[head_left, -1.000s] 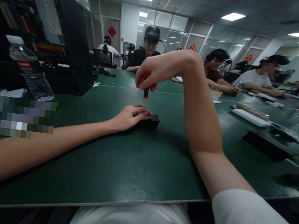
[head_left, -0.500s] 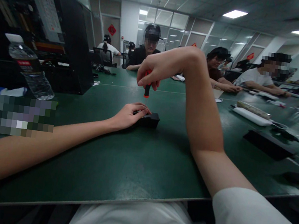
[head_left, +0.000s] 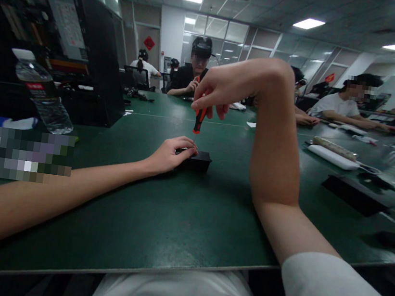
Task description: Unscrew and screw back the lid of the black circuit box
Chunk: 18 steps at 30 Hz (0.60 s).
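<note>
My right hand (head_left: pixel 216 92) is raised with the wrist bent, its fingers and thumb closed on the handle of a red and black screwdriver (head_left: pixel 198 120). The screwdriver points down, its thin shaft reaching to the fingertips of my left hand (head_left: pixel 172 153). Low on the table, that hand grips the left part of a small black box-shaped piece (head_left: pixel 201 161), with thumb and fingers closed around it. The fingers cover that end of the piece, and I cannot make out what the screwdriver tip touches.
Left are a black computer case (head_left: pixel 96 57) and a tilted water bottle (head_left: pixel 46 94). On the right of the green table (head_left: pixel 172 227) lie a long black piece (head_left: pixel 355 194) and a white power strip (head_left: pixel 333 156). Several people sit beyond, one (head_left: pixel 197 65) directly opposite.
My right hand has shifted slightly right and its grip on the screwdriver has changed, with more of the handle showing. The left hand and black piece stay in place.
</note>
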### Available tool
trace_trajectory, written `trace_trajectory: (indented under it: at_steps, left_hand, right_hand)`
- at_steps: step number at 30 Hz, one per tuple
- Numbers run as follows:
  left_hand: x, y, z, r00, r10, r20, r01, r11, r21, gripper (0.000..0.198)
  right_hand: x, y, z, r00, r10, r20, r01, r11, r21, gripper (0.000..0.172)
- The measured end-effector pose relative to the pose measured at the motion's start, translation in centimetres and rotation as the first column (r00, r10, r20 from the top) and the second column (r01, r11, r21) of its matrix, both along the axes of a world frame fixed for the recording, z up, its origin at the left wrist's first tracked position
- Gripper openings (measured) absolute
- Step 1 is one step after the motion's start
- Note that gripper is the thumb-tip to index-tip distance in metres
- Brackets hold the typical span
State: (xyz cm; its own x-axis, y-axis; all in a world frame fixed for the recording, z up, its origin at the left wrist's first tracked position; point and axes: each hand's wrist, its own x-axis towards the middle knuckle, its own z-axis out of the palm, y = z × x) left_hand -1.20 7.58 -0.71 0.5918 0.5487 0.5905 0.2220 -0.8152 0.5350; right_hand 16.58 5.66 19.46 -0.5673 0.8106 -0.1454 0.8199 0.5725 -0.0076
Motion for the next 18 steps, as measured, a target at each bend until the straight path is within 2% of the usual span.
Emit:
trace_trajectory:
  at_steps: [2, 4, 7, 9, 14, 16, 18]
  left_hand:
    - [0.04, -0.04, 0.02, 1.000, 0.004, -0.004, -0.004, 1.000, 0.005, 0.028]
    - [0.06, -0.04, 0.01, 1.000, 0.016, -0.007, -0.016, 1.000, 0.001, 0.026]
    - [0.04, -0.01, -0.04, 1.000, 0.013, -0.012, -0.013, 1.000, -0.002, 0.026]
    - [0.01, 0.00, -0.07, 1.000, 0.004, -0.012, -0.004, 1.000, 0.003, 0.026]
    - [0.01, -0.06, -0.03, 1.000, 0.005, -0.002, -0.005, 1.000, 0.008, 0.026]
    - [0.03, -0.09, 0.00, 1.000, 0.004, -0.003, -0.004, 1.000, 0.011, 0.025]
    - [0.03, -0.10, 0.02, 1.000, 0.009, -0.008, -0.009, 1.000, 0.011, 0.025]
  right_hand:
    - [0.28, -0.08, 0.25, 0.998, 0.050, 0.034, -0.050, 0.998, 0.026, 0.036]
    - [0.55, -0.14, 0.53, 0.983, 0.172, 0.070, -0.176, 0.982, 0.062, 0.029]
    - [0.78, -0.15, 0.78, 0.958, 0.279, 0.065, -0.283, 0.955, 0.083, 0.029]
    - [0.73, -0.03, 0.71, 0.969, 0.245, 0.020, -0.246, 0.967, 0.065, 0.034]
    - [0.38, 0.52, 0.09, 0.999, 0.047, -0.015, -0.047, 0.999, -0.008, 0.050]
    - [0.37, 0.54, 0.00, 0.999, 0.030, -0.015, -0.030, 0.999, -0.031, 0.047]
    - [0.45, 0.39, 0.09, 0.995, 0.094, -0.013, -0.095, 0.995, -0.023, 0.036]
